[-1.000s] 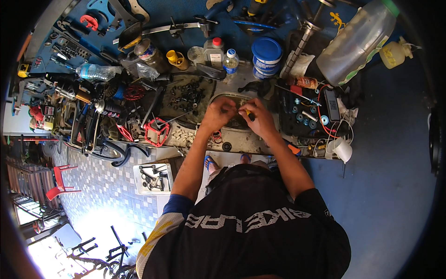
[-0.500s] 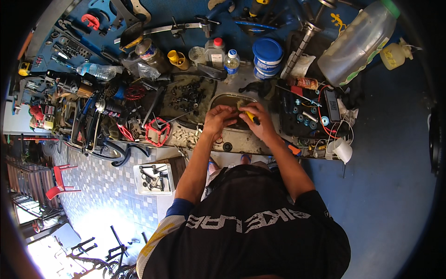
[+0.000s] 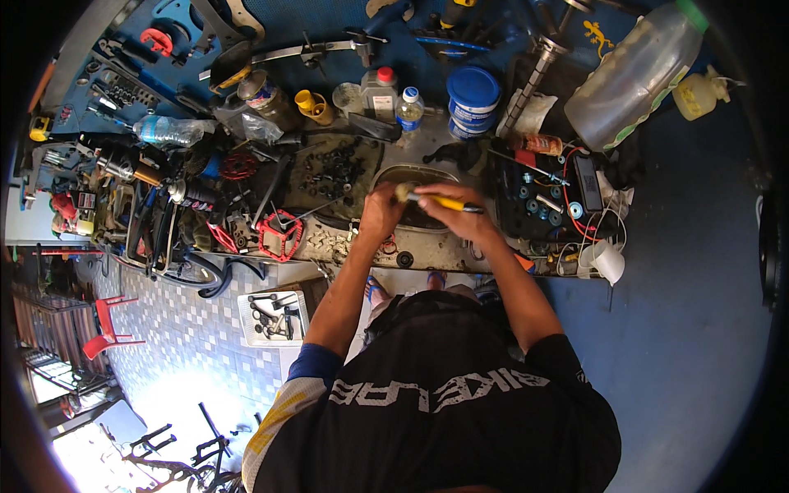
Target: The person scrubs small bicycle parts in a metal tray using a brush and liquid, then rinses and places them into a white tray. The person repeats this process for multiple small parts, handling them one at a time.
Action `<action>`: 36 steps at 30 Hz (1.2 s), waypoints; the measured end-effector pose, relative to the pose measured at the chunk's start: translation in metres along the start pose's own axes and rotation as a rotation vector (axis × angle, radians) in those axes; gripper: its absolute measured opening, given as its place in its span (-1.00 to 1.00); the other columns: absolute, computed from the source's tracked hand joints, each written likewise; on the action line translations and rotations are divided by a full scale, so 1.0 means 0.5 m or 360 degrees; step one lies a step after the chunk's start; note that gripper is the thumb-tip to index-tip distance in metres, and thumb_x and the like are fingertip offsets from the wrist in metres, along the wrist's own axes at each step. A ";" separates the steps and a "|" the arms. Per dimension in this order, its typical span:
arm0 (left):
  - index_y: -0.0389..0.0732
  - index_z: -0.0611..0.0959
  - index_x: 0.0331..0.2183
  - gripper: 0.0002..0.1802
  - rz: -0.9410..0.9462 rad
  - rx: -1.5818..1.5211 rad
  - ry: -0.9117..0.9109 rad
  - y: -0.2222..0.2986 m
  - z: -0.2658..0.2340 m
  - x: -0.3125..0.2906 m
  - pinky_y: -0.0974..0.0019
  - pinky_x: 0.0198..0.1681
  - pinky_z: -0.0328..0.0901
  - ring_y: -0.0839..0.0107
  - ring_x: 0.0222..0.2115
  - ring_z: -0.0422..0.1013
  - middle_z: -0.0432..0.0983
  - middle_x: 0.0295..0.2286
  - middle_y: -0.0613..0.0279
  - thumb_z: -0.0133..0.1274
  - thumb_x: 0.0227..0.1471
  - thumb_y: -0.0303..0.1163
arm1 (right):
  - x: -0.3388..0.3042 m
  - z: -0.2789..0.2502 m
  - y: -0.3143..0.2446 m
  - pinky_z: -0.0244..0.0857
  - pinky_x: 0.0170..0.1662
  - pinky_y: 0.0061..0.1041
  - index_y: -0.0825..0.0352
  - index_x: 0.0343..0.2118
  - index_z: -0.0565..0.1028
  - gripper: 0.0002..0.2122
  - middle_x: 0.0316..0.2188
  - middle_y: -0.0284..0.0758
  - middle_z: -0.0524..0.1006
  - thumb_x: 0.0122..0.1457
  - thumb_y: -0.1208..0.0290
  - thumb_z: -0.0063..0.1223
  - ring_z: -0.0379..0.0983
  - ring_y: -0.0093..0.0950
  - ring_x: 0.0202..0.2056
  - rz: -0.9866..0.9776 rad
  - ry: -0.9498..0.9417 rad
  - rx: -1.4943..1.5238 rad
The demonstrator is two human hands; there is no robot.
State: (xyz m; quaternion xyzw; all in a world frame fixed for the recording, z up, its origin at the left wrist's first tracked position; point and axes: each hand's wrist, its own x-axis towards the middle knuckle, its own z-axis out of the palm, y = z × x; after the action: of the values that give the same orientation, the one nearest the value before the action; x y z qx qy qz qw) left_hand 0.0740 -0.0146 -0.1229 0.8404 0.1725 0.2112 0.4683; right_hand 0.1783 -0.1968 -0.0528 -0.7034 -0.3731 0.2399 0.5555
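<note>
Above the cluttered table (image 3: 460, 255), left of the blue tub (image 3: 474, 92), the left hand (image 3: 383, 212) pinches a small round part (image 3: 402, 192) over a shallow tray (image 3: 411, 177), while the right hand (image 3: 462, 215) grips a yellow tool (image 3: 440, 200) touching it.

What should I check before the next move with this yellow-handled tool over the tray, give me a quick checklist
1. Right hand grips the yellow-handled tool: ok.
2. Left hand holds the small part at the tool's tip: ok, though the part is too small to identify.
3. Work is held over the oval tray, so drops land inside: ok.
4. Tool tip seated on the part: cannot tell, fingers hide it.
5. Bench around the tray is crowded; the red pedal and the loose hardware lie close: not ok.
</note>
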 end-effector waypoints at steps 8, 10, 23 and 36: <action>-0.32 0.72 -0.26 -0.79 0.0082 0.0074 -0.0012 0.011 -0.019 0.001 0.15 -0.17 0.47 0.08 -0.24 0.61 0.65 -0.25 -0.01 0.28 -0.03 -0.54 | -0.005 -0.012 -0.050 0.44 -0.18 -0.53 0.31 -0.10 0.66 -0.74 -0.29 -0.25 0.68 0.24 0.27 0.26 0.62 -0.52 -0.27 0.0133 0.0054 -0.0215; -0.31 0.73 -0.27 -0.81 0.0219 0.0170 0.0112 0.018 -0.015 0.008 0.15 -0.17 0.47 0.08 -0.24 0.61 0.65 -0.24 0.00 0.28 -0.03 -0.54 | 0.001 0.005 -0.013 0.44 -0.21 -0.55 0.31 -0.11 0.67 -0.75 -0.30 -0.26 0.68 0.23 0.29 0.26 0.62 -0.55 -0.28 0.0057 0.0084 -0.0168; -0.30 0.69 -0.23 -0.82 -0.0120 0.0013 -0.0108 0.023 -0.030 0.011 0.26 -0.30 0.45 0.27 -0.40 0.63 0.67 -0.41 0.05 0.23 0.09 -0.45 | -0.017 -0.046 0.068 0.42 -0.34 -0.57 0.30 -0.09 0.64 -0.70 -0.43 -0.36 0.64 0.29 0.18 0.18 0.56 -0.60 -0.44 0.0566 0.0399 0.0012; -0.29 0.71 -0.22 -0.78 0.0021 0.0143 -0.0389 -0.004 -0.016 0.024 0.10 -0.22 0.44 0.04 -0.24 0.59 0.62 -0.21 -0.14 0.24 0.04 -0.44 | -0.006 -0.042 0.061 0.43 -0.31 -0.30 0.30 -0.33 0.57 -0.64 -0.48 -0.22 0.62 0.21 0.02 0.20 0.59 -0.17 -0.42 0.0473 0.0339 -0.0583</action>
State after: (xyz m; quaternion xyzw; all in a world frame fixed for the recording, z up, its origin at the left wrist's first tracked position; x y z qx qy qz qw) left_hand 0.0800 -0.0021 -0.1186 0.8811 0.1180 0.1025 0.4464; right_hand 0.2000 -0.2151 -0.0768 -0.8606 -0.2422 0.1719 0.4136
